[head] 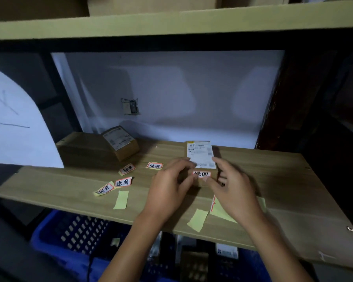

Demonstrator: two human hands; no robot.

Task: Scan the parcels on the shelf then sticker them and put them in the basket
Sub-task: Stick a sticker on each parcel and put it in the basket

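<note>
A small brown parcel (201, 159) with a white shipping label on top lies on the wooden shelf (273, 180). A red-edged sticker (201, 174) with black handwriting sits on the parcel's near face. My left hand (169, 190) curls against the parcel's left side. On the right side my right hand (232, 190) grips it, thumb just under the sticker. Several more stickers (123, 182) lie loose on the shelf to the left. Below the shelf is the blue basket (49, 239), with parcels inside that are partly hidden.
Two brown boxes (120, 142) stand at the back left of the shelf. Yellow backing papers (121, 199) lie near the front edge, one (198, 219) overhanging it. A white board forms the back wall, and another shelf runs overhead.
</note>
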